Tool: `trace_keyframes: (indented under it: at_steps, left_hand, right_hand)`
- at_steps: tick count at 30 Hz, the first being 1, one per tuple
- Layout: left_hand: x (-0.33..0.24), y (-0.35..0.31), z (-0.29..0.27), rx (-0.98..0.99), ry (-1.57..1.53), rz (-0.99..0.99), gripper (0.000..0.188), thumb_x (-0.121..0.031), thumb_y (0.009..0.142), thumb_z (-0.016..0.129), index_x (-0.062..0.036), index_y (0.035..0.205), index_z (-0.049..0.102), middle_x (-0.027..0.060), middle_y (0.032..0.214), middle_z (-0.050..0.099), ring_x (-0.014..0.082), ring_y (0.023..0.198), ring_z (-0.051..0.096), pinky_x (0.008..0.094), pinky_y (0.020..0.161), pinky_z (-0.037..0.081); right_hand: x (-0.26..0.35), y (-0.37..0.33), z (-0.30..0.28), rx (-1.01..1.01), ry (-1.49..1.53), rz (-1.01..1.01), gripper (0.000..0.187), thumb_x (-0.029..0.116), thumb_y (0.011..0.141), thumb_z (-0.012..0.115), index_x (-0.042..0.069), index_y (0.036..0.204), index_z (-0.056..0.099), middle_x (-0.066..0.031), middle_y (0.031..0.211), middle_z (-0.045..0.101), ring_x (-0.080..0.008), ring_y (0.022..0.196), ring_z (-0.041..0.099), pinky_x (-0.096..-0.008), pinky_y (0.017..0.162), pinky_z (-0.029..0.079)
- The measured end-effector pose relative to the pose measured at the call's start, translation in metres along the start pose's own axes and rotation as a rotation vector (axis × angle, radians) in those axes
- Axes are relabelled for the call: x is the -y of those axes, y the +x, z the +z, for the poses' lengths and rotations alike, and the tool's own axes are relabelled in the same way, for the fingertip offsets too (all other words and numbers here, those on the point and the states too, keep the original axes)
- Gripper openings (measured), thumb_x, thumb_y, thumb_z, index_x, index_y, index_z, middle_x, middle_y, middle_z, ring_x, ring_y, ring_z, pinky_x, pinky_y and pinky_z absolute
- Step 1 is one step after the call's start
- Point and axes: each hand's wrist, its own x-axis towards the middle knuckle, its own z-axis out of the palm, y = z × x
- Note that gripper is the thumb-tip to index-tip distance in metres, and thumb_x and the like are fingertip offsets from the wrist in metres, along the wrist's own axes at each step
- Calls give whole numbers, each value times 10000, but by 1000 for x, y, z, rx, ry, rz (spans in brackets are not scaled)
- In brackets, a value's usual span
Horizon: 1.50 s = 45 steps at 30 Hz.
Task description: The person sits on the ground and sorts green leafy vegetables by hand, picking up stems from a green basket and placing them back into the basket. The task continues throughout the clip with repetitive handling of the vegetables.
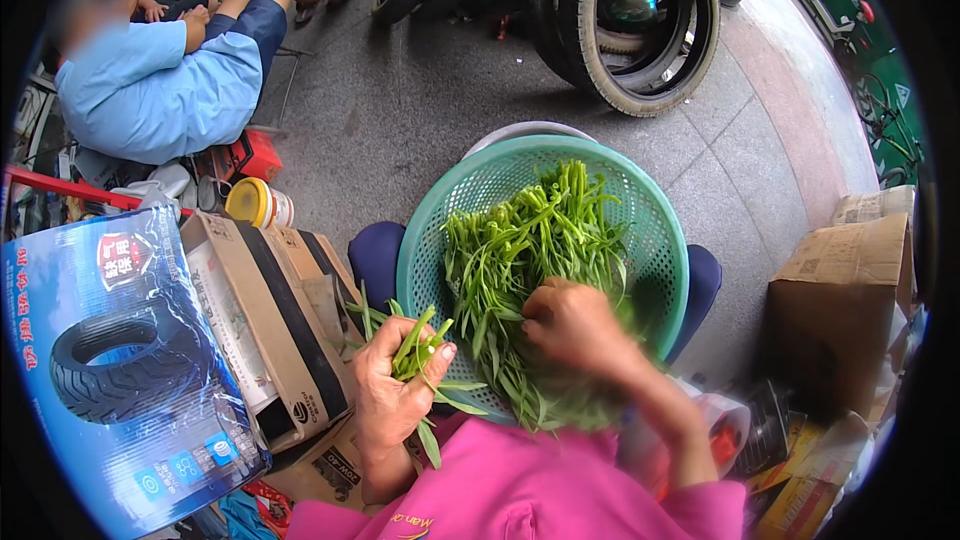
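A green plastic colander rests in front of me between my knees, with a pale round rim showing behind it. It holds a heap of water spinach, its cut stems toward the far side and narrow leaves toward me. At the colander's near left edge, my left hand is closed around a small bunch of water spinach stems; leaves hang out below the fist. My right hand is over the heap with curled fingers. Green leaves smeared by motion trail beneath it, seemingly from its grip.
On the left stand a blue tire box, an open brown carton and a yellow-lidded bucket. A seated person in light blue is beyond. Tires stand ahead; another carton is at right.
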Motion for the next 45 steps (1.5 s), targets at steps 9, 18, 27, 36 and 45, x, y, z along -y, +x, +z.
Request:
trace_keyframes:
  at_steps: [9, 18, 27, 36, 45]
  left_hand:
    - [-2, 5, 15, 96, -86, 90, 190, -6, 816, 756, -3, 878, 576, 49, 826, 635, 92, 696, 594, 237, 634, 481]
    - [-7, 11, 26, 247, -315, -256, 183, -69, 836, 770, -13, 904, 609, 44, 869, 709, 62, 783, 632, 230, 722, 518]
    - [-8, 16, 28, 200, -207, -185, 210, -87, 843, 761, -30, 863, 560, -46, 729, 546, 24, 660, 461, 221, 591, 420]
    - [11, 80, 81, -33, 515, 120, 192, -3, 779, 680, 14, 906, 538, 197, 797, 647, 389, 737, 657, 469, 663, 487]
    - [27, 83, 85, 16, 409, 90, 229, -74, 747, 759, 23, 894, 613, 210, 828, 668, 391, 749, 653, 431, 694, 490]
  right_hand:
    - [9, -11, -26, -71, 300, 87, 177, 116, 755, 726, -3, 885, 708, -102, 827, 672, -210, 637, 649, -329, 622, 522]
    - [19, -13, -22, 40, 868, 287, 75, 25, 811, 719, -4, 874, 691, -10, 793, 647, -38, 663, 569, -231, 580, 476]
    - [7, -27, -47, 37, 548, -75, 151, 17, 785, 716, 14, 935, 728, -50, 783, 637, -137, 676, 594, -281, 583, 461]
    - [-19, -54, -67, -367, 327, 242, 322, 105, 875, 717, -23, 1155, 622, -41, 708, 647, -76, 583, 559, -251, 549, 447]
    - [-34, -65, -65, -435, -182, 317, 276, 114, 827, 703, 5, 1076, 651, -128, 772, 697, -290, 662, 676, -366, 635, 525]
